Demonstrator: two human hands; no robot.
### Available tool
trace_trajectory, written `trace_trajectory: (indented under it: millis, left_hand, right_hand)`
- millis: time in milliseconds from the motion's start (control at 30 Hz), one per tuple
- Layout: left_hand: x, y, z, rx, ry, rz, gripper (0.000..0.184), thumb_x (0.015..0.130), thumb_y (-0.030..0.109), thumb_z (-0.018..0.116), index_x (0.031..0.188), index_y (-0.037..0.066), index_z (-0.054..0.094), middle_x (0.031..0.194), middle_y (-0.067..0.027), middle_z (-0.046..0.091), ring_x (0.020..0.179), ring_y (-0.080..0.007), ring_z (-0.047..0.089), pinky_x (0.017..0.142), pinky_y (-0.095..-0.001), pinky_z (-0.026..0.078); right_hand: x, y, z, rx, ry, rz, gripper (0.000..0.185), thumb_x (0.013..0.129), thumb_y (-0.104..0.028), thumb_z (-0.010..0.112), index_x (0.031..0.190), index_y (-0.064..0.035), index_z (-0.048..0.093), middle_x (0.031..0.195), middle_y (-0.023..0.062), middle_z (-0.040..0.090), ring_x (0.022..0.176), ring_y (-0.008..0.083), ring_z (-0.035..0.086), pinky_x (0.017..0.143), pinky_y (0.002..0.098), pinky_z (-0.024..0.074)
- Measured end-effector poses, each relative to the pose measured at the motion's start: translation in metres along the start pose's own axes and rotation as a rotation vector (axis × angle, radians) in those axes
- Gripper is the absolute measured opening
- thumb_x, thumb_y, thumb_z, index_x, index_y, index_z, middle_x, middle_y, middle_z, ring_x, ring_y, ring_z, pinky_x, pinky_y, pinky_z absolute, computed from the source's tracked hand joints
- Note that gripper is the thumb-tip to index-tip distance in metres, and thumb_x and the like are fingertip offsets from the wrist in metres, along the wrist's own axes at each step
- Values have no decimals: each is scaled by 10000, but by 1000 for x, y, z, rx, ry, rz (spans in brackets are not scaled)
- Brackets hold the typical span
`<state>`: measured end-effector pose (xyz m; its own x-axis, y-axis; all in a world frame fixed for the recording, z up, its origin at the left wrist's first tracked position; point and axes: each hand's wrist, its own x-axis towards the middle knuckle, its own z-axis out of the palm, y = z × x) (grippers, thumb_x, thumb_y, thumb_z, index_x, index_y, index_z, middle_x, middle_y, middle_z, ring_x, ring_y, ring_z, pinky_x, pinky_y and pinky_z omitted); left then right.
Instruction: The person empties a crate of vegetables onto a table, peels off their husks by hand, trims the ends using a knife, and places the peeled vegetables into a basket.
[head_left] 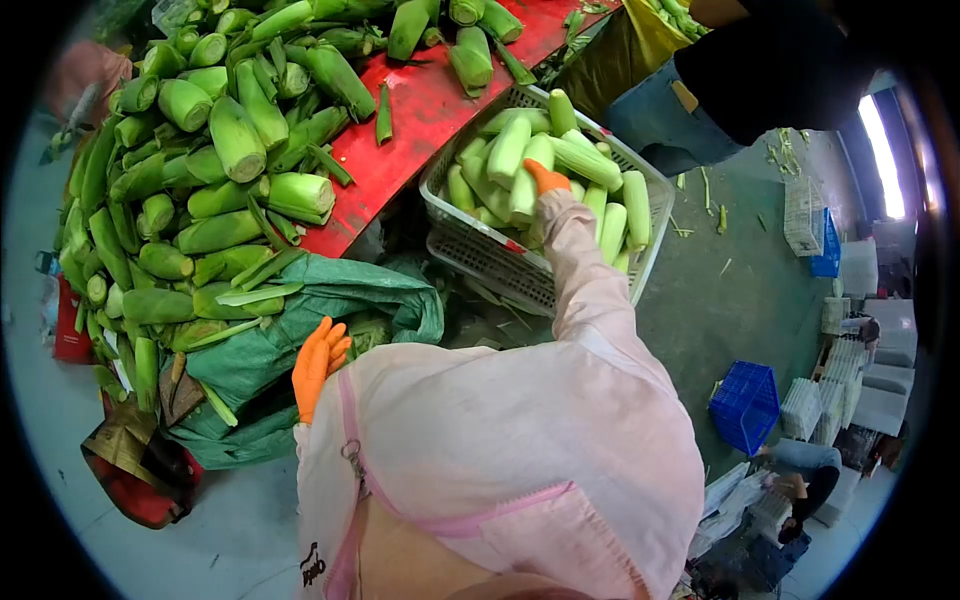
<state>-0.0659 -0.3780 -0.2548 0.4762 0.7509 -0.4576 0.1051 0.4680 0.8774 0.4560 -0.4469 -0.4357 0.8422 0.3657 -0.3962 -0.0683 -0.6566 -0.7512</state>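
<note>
My right hand (547, 180), in an orange glove, reaches into a white plastic crate (648, 275). Its fingers are closed around a pale green ear of corn (525, 190) lying among several others with thin husks. My left hand (318, 365), also gloved in orange, hangs beside my body with its fingers stretched out and holds nothing. Close to it lies a green woven sack (375, 290) at the edge of a large heap of corn in thick green husks (200, 215).
A red tabletop (395, 165) bears part of the heap. Another person in dark clothing (770, 70) stands beyond the crate, near a yellow sack (600, 55). At right are a blue crate (745, 408), stacked white crates (840, 385) and a bent-over person (805, 480). Husk scraps litter the floor.
</note>
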Motion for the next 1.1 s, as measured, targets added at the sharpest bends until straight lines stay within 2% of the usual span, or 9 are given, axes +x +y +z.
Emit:
trace_trajectory:
  millis: [200,300,500,567,633,767,933,1067,1100]
  left_hand:
    - [0,3,12,-1,65,23,526,989,354,501,1380,6,447,1292,-184,553,1055,-189,585,941,-318,462]
    - [-4,6,15,5,113,44,520,992,351,497,1374,0,452,1282,-182,558,1050,-194,587,940,-319,461]
    - [-11,5,14,-129,151,49,444,999,219,498,1376,-10,447,1287,-161,558,1040,-168,587,936,-293,462]
    - [-9,4,13,-131,162,57,434,1003,208,487,1374,-14,447,1284,-164,559,1042,-173,587,944,-304,463]
    - [-4,4,11,-134,138,18,421,1002,187,483,1369,-16,452,1278,-168,564,1028,-182,594,948,-306,461]
    - [9,2,6,-79,180,52,415,992,180,499,1360,-9,467,1263,-153,581,1031,-184,600,950,-310,459]
    - [9,8,13,-46,181,69,398,963,165,555,1326,4,516,1204,-107,627,1042,-159,606,932,-289,465]
    - [-5,0,10,-104,299,130,382,959,136,560,1315,2,527,1189,-101,633,1003,-152,617,907,-266,474]
    - [-10,-3,9,-136,348,142,378,960,129,560,1313,-1,528,1184,-101,634,991,-152,620,897,-262,479]
  right_hand:
    - [-34,-43,63,-312,-117,-34,907,621,-674,701,1112,85,624,1087,279,642,1036,370,625,907,382,470]
    - [-41,-28,68,-65,-192,-45,867,623,-662,702,1107,55,639,1066,244,660,996,344,641,872,388,484]
    - [-42,-47,-26,-237,-150,-134,695,674,-615,699,1040,-25,704,968,182,701,887,293,674,802,368,505]
    - [-24,-45,-42,-779,-8,-154,762,714,-580,658,1261,-56,579,1086,213,663,956,349,650,867,410,493]
    - [-19,-36,-57,-860,32,-279,766,751,-516,640,1386,-128,456,1214,175,616,1069,346,606,932,399,466]
    - [6,-39,-44,-476,48,-511,695,796,-464,645,1378,-124,477,1302,124,574,1129,297,584,974,390,442]
    - [-17,-126,32,221,-350,-827,495,893,-79,650,1360,-33,491,1304,96,572,1155,189,567,940,292,460]
    - [-85,-221,106,267,-694,-894,523,880,-88,671,1365,-26,485,1267,88,593,1120,174,575,941,286,457]
    - [-89,-230,132,166,-748,-913,531,869,-191,681,1353,-64,502,1241,139,618,1081,199,624,929,297,475]
